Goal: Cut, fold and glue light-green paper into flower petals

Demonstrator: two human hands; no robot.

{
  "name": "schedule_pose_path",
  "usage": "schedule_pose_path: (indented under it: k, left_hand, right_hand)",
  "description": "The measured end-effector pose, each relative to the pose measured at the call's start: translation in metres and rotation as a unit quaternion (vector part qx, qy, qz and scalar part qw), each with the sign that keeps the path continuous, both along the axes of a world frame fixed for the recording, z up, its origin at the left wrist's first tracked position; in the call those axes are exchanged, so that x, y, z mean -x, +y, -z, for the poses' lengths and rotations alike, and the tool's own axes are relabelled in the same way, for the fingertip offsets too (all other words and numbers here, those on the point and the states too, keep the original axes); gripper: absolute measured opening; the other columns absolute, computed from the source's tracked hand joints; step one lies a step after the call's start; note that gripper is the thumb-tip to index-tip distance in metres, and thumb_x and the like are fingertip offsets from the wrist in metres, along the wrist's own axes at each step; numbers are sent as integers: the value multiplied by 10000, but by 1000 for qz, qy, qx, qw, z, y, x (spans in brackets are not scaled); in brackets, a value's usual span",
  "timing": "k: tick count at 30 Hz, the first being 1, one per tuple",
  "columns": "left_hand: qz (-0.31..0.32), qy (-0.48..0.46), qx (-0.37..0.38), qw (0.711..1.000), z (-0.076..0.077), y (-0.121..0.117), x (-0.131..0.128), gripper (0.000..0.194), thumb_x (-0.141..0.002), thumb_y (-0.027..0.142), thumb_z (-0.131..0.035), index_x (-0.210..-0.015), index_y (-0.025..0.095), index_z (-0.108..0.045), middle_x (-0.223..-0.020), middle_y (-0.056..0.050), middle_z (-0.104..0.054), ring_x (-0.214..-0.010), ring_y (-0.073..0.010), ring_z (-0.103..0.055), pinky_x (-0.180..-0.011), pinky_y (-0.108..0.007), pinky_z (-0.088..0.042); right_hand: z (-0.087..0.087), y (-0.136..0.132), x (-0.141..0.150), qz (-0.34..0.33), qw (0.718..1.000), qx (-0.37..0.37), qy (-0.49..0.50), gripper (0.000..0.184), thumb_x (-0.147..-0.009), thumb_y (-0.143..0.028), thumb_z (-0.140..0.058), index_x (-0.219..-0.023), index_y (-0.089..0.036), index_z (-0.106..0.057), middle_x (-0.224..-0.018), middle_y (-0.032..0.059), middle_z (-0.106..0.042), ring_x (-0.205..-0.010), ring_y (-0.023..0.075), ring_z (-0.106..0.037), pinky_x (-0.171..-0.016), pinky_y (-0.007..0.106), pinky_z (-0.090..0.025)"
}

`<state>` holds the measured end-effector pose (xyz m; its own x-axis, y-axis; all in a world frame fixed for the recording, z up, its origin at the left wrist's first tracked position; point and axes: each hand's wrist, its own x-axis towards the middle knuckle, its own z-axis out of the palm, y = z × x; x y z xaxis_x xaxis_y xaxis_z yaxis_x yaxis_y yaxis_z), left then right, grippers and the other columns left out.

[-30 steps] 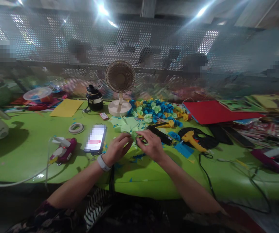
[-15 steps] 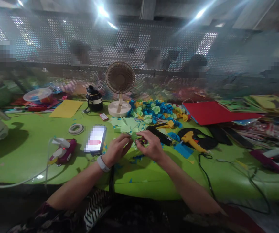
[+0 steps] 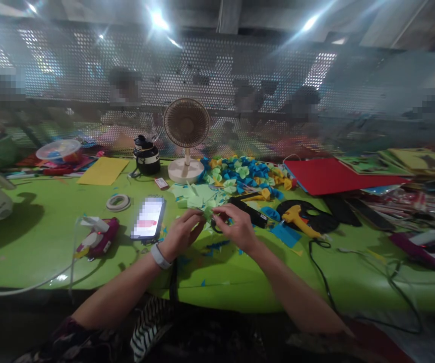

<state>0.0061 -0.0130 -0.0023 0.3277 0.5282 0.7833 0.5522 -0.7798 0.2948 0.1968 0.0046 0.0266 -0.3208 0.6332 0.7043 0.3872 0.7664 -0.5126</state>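
Note:
A small piece of green paper (image 3: 208,214) is pinched between my two hands above the table. My left hand (image 3: 182,232), wearing a pale wristband, is closed on its left side. From the right, the fingertips of my right hand (image 3: 236,226) grip the same piece. A dark curved thing (image 3: 214,227) shows under the right fingers; what it is I cannot make out. Just beyond my hands lie loose pale green paper pieces (image 3: 202,194). Behind them is a heap of folded blue, green and yellow paper flowers (image 3: 243,171).
A yellow glue gun (image 3: 298,219) with a black cord lies to the right, near a blue paper square (image 3: 286,235). On the left are a phone (image 3: 148,219), a tape roll (image 3: 118,202) and a purple power strip (image 3: 98,239). A fan (image 3: 186,171) stands behind.
My hands stay in nearly the same place. The right fingers have shifted slightly around the green paper, and the paper's angle has changed a little.

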Motion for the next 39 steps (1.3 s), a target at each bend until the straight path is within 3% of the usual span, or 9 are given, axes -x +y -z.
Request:
schedule_pose_path:
  k: [8,27,39]
  left_hand:
    - [1,-19,11,1000,2,1,-1,54,-881,139,-546,-912,172,-576,-961,-86,-630,-868,-155,-634,-733,-271,-538]
    - [4,16,-8,1000,3,-1,0,83,-894,146,-523,-946,174,-582,-982,-94,-634,-857,-151,-645,-729,-256,-537]
    - [8,-16,16,1000,5,1,-2,78,-891,146,-527,-914,179,-594,-1079,-128,-655,-967,-189,-667,-804,-310,-560]
  right_hand:
    - [0,-1,1,9,1000,5,2,129,-880,-221,-560,-910,-204,-684,-828,45,-689,-715,155,-639,-678,283,-545]
    - [2,-3,3,35,999,28,17,114,-861,-220,-574,-869,-199,-686,-809,35,-694,-659,141,-628,-656,276,-549]
    - [-4,-3,2,41,997,60,31,97,-837,-223,-596,-832,-199,-690,-800,31,-707,-636,142,-630,-647,273,-544]
